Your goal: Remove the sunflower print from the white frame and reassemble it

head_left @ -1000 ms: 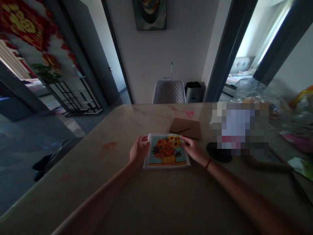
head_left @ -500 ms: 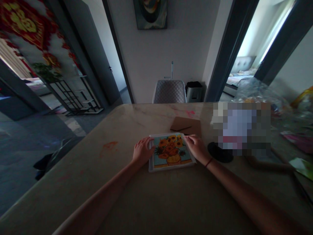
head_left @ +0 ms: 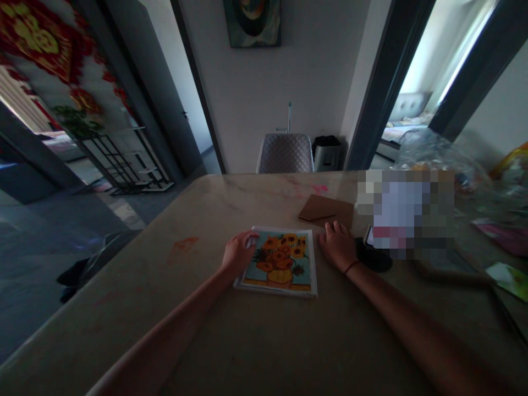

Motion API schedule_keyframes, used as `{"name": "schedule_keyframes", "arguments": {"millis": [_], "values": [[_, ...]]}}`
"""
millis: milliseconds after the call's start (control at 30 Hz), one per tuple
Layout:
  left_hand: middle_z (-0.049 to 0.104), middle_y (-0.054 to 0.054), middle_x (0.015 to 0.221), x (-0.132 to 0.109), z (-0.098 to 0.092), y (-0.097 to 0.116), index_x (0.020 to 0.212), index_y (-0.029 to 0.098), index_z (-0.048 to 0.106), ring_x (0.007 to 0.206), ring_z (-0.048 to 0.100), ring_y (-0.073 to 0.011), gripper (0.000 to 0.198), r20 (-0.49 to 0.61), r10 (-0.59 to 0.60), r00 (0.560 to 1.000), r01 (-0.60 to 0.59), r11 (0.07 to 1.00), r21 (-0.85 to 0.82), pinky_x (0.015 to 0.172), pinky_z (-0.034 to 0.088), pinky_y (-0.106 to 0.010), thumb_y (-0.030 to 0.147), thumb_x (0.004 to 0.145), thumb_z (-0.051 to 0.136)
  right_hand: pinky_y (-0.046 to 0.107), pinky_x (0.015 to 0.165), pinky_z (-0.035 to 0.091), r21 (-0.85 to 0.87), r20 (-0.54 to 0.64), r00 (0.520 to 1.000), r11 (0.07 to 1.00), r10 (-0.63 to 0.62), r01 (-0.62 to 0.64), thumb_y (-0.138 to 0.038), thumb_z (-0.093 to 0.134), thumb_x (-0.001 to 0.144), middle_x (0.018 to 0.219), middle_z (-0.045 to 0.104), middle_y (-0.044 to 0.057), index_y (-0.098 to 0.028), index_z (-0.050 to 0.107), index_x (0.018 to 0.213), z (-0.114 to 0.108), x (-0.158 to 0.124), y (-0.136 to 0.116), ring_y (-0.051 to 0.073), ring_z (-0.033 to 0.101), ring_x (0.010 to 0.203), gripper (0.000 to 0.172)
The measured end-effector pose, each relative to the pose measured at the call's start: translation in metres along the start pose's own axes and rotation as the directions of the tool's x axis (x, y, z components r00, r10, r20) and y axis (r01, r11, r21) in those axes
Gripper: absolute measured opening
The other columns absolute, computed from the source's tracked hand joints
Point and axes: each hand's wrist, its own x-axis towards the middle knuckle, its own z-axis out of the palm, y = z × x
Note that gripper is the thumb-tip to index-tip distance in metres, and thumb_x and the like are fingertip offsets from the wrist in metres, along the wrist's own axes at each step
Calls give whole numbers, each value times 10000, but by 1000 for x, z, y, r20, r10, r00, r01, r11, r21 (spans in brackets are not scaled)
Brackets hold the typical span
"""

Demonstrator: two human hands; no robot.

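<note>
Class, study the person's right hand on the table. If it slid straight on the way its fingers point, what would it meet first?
Probably the brown envelope, lying flat just ahead of the right hand. Whether they already touch is unclear in this dim view.

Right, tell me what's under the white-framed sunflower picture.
The white-framed sunflower picture lies flat on the beige stone tabletop. The left hand touches its left edge. Anything directly beneath it is covered.

One head cam, worn by you, pitched forward and down across the table (head_left: 124, 308). The sunflower picture (head_left: 278, 261) sits mid-frame, close in; chair (head_left: 284, 154) at the far edge, wide lens.
</note>
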Motion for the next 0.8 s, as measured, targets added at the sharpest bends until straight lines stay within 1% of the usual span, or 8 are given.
{"name": "schedule_keyframes", "arguments": {"millis": [67,133,233,300,367,567,667,800], "values": [[600,-24,1155,0,0,0,958,216,616,1073,537,-162,313,-8,-6,1000,6,1000,6,958,358,-266,111,697,478,438,946,270,17,-81,997,1000,-12,14,-341,411,830,1259,465,212,-57,514,1166,-4,-1,-1,312,391,1175,451],[602,-24,1148,-1,0,1,959,211,614,1068,538,-168,314,-20,-19,1000,20,1000,20,957,357,-273,107,699,472,386,910,313,89,-130,988,992,-77,89,-306,389,842,1136,564,170,-99,600,1014,-8,-2,-3,271,467,1093,342],[605,-39,1138,-2,-2,5,992,196,600,1065,534,-185,324,-37,-45,998,46,998,50,956,357,-295,109,711,464,309,752,396,300,-69,994,948,-89,106,-331,355,859,804,654,96,-166,623,723,-13,-6,-12,209,582,840,343],[608,-47,1128,-2,-3,7,1018,191,585,1059,535,-193,316,-46,-61,997,63,996,61,952,359,-309,129,741,446,279,635,413,483,28,998,875,-57,37,-402,416,827,722,655,62,-188,612,727,-13,-10,-19,190,601,720,307],[611,-51,1118,-3,-3,8,1036,193,572,1048,540,-196,301,-47,-76,996,78,995,63,943,365,-315,159,777,422,265,581,416,615,74,995,788,-67,7,-420,495,776,702,656,44,-194,606,763,-11,-12,-23,179,603,658,252],[620,-68,1088,-2,-2,7,1031,175,568,1022,549,-196,289,-52,-92,994,94,995,36,920,376,-317,207,842,353,290,616,445,782,46,994,622,-98,26,-341,517,745,730,666,69,-171,590,717,3,-3,-14,190,617,691,187],[627,-66,1071,-2,-3,9,1027,183,565,1010,557,-196,292,-54,-131,990,131,991,-3,902,388,-321,249,866,331,304,614,467,869,136,989,487,-64,-88,-321,553,704,730,675,69,-162,589,707,10,4,-6,194,624,680,163],[631,-66,1051,-2,-5,12,1023,188,562,997,566,-193,329,-76,-195,978,189,978,-84,886,397,-317,311,887,288,317,609,491,915,324,944,272,-56,-298,-320,579,665,721,685,65,-155,602,735,11,8,-1,193,635,649,181]]}}
